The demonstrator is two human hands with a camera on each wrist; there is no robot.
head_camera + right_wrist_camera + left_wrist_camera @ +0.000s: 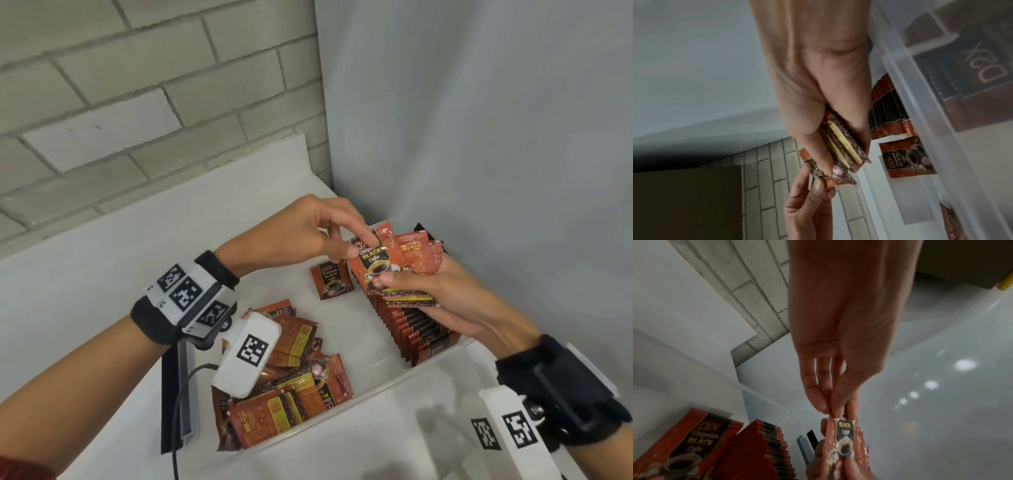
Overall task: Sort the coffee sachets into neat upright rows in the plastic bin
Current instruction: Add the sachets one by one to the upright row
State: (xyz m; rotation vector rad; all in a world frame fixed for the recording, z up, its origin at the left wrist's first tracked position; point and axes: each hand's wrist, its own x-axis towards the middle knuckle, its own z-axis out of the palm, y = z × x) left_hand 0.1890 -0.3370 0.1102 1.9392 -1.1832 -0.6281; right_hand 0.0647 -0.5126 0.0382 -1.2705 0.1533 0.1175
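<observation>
My right hand (445, 298) grips a fanned stack of coffee sachets (416, 255) above the plastic bin (383, 387). My left hand (308, 233) pinches the top corner of the front sachet (371, 263). Below them stands an upright row (411, 325) along the bin's right wall; one loose sachet (331, 279) and a jumbled pile (294, 387) lie left of it.

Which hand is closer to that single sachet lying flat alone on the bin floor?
Left. The left hand hovers just above and beside the lone sachet, pinching another packet; the right hand holds a stack farther right, over the upright row.
</observation>
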